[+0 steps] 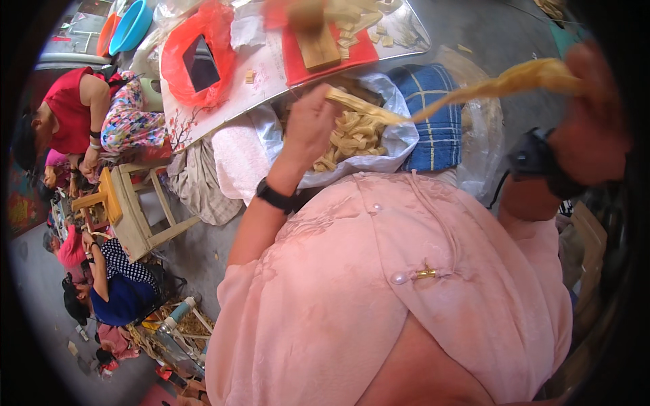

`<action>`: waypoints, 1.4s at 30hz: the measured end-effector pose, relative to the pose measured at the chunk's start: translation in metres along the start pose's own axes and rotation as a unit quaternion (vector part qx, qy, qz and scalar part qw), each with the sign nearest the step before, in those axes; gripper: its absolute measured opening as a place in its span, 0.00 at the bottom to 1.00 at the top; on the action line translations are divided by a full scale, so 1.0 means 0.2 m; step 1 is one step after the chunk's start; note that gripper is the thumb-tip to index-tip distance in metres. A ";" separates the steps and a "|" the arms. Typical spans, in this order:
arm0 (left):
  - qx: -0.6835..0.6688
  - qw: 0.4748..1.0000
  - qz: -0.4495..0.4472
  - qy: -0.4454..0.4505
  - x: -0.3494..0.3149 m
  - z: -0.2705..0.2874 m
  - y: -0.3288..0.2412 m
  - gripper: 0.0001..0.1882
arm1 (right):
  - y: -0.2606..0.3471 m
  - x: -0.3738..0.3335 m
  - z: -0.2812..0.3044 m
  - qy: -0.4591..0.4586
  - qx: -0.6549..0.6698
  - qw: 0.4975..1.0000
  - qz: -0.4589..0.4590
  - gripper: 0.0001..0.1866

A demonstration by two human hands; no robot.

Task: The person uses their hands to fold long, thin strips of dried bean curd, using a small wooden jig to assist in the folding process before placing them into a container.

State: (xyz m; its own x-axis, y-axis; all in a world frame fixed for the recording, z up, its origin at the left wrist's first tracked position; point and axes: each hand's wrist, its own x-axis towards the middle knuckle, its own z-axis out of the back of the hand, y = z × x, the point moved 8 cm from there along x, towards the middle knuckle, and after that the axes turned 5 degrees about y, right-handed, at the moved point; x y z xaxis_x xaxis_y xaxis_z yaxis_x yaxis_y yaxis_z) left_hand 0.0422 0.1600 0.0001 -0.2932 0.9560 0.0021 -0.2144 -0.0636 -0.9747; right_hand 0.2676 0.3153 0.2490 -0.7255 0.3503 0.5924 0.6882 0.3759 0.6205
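A long, pale yellow fibrous strip [467,96] stretches between my hands, twisted along its length and broader toward the right. My left hand [310,128] is closed on its left end, above an open white bag [399,145]. Curled pale strips [355,139] of similar look fill that bag in front of my body. My right hand [596,128], raised at the far right, grips the other end; motion blurs its fingers. Beyond the bag, a wooden block [317,51] rests on a red sheet [292,57], with a blurred brown object just above it.
The pale table [264,84] holds a red plastic bag [227,34] with a dark phone [201,64] and small cut pieces [349,42]. Blue plaid cloth [433,111] lies beside the white bag. A wooden stool [145,203] and several seated people are to the left.
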 end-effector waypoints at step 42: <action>-0.519 0.818 0.240 0.055 -0.18 -0.09 0.00 0.19 | -1.18 -0.24 -0.02 0.035 -0.451 0.889 -0.067 0.10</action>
State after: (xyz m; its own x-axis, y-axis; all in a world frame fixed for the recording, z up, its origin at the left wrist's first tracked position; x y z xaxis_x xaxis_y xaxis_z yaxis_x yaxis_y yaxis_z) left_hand 0.0693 0.1307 -0.0048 -0.0132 0.9159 -0.4013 0.8248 -0.2169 -0.5222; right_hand 0.1408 0.2070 0.0760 -0.8210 0.2872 0.4935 0.3432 -0.4427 0.8284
